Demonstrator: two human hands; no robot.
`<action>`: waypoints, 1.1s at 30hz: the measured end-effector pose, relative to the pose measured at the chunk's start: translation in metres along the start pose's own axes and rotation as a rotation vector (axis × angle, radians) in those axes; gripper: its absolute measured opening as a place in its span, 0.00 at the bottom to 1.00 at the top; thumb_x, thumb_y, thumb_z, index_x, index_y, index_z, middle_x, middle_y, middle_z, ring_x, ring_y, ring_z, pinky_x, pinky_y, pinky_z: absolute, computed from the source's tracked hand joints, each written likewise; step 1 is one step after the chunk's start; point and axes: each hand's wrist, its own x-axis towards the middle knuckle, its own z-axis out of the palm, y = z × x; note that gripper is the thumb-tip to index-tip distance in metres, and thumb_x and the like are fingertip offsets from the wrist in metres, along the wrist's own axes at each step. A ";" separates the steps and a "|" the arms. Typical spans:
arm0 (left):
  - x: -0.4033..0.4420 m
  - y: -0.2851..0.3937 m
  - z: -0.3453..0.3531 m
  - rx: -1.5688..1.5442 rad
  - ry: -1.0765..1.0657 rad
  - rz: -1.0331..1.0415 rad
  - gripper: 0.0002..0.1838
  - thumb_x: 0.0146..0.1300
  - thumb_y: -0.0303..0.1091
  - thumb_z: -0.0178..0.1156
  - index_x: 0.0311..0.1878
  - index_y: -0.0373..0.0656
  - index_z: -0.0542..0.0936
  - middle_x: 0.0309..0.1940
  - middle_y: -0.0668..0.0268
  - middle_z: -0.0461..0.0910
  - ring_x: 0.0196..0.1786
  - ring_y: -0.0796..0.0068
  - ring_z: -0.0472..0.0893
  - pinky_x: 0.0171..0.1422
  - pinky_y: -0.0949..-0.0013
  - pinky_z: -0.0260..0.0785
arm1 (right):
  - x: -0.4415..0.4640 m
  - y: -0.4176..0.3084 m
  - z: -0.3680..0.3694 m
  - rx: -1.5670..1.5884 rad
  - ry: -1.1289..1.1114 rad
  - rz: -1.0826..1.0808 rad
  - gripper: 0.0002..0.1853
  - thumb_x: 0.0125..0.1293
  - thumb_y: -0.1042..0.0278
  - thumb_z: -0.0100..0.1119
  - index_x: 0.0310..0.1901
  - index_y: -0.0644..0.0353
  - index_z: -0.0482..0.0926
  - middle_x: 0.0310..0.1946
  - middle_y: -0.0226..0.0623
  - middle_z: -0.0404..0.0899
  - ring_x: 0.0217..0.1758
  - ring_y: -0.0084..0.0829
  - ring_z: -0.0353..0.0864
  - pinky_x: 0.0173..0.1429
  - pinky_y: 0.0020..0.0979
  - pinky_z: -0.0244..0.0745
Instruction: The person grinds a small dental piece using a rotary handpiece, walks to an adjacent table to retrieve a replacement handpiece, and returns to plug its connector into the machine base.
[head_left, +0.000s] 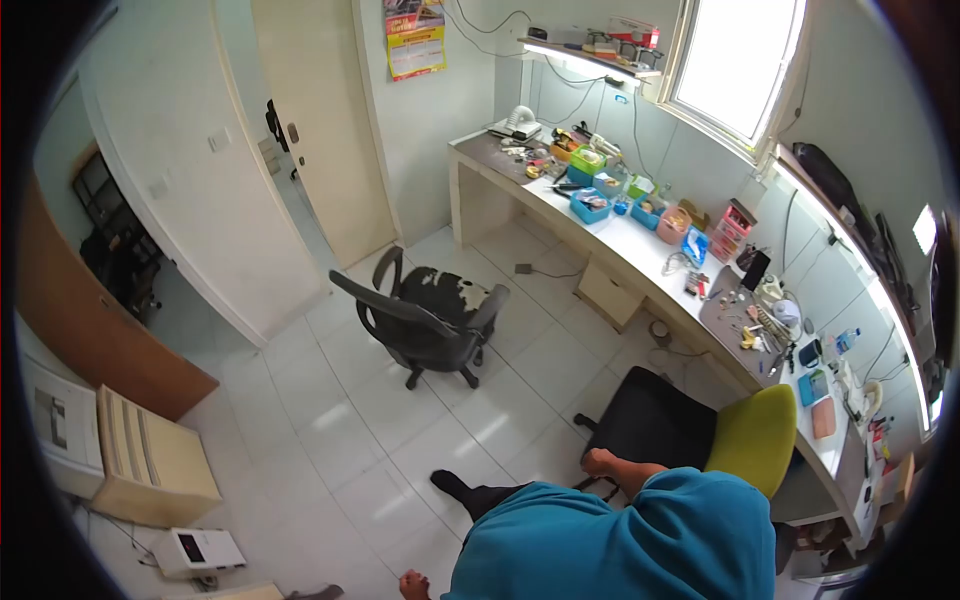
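My right hand (599, 462) is closed in a loose fist with nothing visible in it, over the front edge of the black seat (655, 425) of a chair with a yellow-green backrest (755, 440). Low in the view, my left hand (414, 584) hangs over the floor tiles, its fingers curled and no object showing in it. A teal shirt (600, 540) covers my body, and one dark-socked foot (452, 484) rests on the floor.
A worn black office chair (430, 315) stands mid-room. Along the right wall runs a long workbench (630, 243) with baskets, tools and small parts. A cream cabinet (160, 460) and a white device (198, 552) are at the left. A door (325, 120) is at the back.
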 end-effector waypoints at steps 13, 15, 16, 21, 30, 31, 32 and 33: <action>0.334 -0.058 -0.050 -0.020 -0.428 -0.790 0.15 0.72 0.34 0.71 0.58 0.42 0.81 0.51 0.53 0.84 0.55 0.52 0.83 0.56 0.48 0.79 | 0.081 -0.617 -0.375 0.072 0.919 -0.828 0.30 0.74 0.56 0.76 0.75 0.42 0.81 0.64 0.45 0.79 0.72 0.50 0.78 0.69 0.54 0.74; 0.399 -0.075 -0.065 -0.013 -0.448 -0.777 0.12 0.72 0.33 0.70 0.55 0.42 0.81 0.48 0.54 0.84 0.52 0.54 0.83 0.53 0.48 0.78 | 0.114 -0.651 -0.396 0.004 0.856 -0.651 0.42 0.69 0.52 0.82 0.83 0.32 0.74 0.67 0.49 0.76 0.73 0.51 0.76 0.69 0.56 0.72; 0.434 -0.086 -0.074 -0.009 -0.454 -0.765 0.11 0.73 0.32 0.69 0.53 0.43 0.81 0.46 0.55 0.83 0.51 0.55 0.83 0.52 0.48 0.77 | 0.118 -0.660 -0.401 -0.033 0.764 -0.561 0.48 0.66 0.50 0.84 0.86 0.27 0.70 0.68 0.52 0.75 0.73 0.52 0.75 0.68 0.56 0.72; 0.639 -0.138 -0.119 0.049 -0.505 -0.557 0.05 0.73 0.30 0.67 0.44 0.44 0.80 0.38 0.58 0.83 0.45 0.58 0.82 0.44 0.50 0.75 | 0.154 -0.655 -0.389 -0.164 0.774 -0.390 0.49 0.73 0.74 0.63 0.86 0.04 0.66 0.57 0.45 0.75 0.54 0.44 0.82 0.52 0.42 0.79; 1.057 -0.188 -0.068 0.047 -0.394 -0.568 0.09 0.79 0.34 0.65 0.48 0.36 0.86 0.33 0.62 0.87 0.27 0.71 0.83 0.31 0.64 0.76 | 0.134 -0.657 -0.408 -0.189 0.637 -0.294 0.48 0.74 0.76 0.58 0.84 0.02 0.69 0.47 0.37 0.73 0.48 0.39 0.81 0.51 0.38 0.78; 1.091 -0.181 -0.050 -0.035 -0.396 -0.572 0.09 0.79 0.33 0.65 0.50 0.36 0.86 0.34 0.63 0.87 0.29 0.72 0.84 0.32 0.65 0.76 | 0.132 -0.657 -0.412 -0.177 0.608 -0.294 0.48 0.73 0.75 0.59 0.84 0.02 0.70 0.48 0.38 0.73 0.48 0.39 0.81 0.51 0.39 0.78; 1.121 -0.173 -0.031 -0.119 -0.394 -0.579 0.09 0.79 0.32 0.64 0.52 0.37 0.86 0.35 0.63 0.87 0.30 0.73 0.84 0.33 0.66 0.76 | 0.131 -0.659 -0.416 -0.149 0.613 -0.297 0.46 0.72 0.73 0.61 0.83 0.03 0.72 0.52 0.39 0.76 0.51 0.40 0.82 0.54 0.39 0.78; 1.144 -0.163 -0.014 -0.126 -0.427 -0.554 0.10 0.80 0.33 0.64 0.55 0.37 0.86 0.37 0.63 0.87 0.32 0.74 0.84 0.35 0.67 0.76 | 0.129 -0.661 -0.415 -0.125 0.612 -0.305 0.45 0.71 0.72 0.62 0.82 0.04 0.74 0.57 0.40 0.79 0.55 0.40 0.84 0.56 0.40 0.79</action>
